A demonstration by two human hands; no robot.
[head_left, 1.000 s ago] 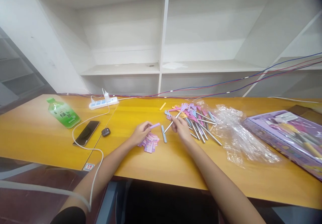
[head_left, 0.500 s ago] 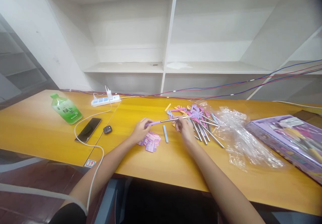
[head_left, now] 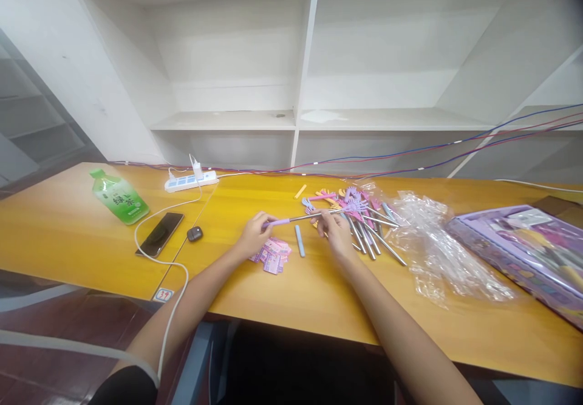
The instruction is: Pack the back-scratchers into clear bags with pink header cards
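Note:
A back scratcher with a purple handle and a metal rod (head_left: 300, 217) is held level between my hands. My left hand (head_left: 255, 234) is closed round the handle end. My right hand (head_left: 336, 232) pinches the rod toward its purple claw-shaped head. Behind and to the right of that hand is a pile of back scratchers (head_left: 371, 235) in pink, purple, yellow and blue, with silver rods. On the table between my hands lies a light blue handle piece (head_left: 299, 241). Small pink printed cards (head_left: 273, 256) are heaped just below my left hand.
Crumpled clear plastic bags (head_left: 437, 247) and a purple box (head_left: 514, 253) lie to the right. On the left are a green bottle (head_left: 121, 197), a phone (head_left: 160, 235), a small black case (head_left: 195, 234) and a power strip (head_left: 191, 181). A white cable (head_left: 184, 271) crosses my left arm.

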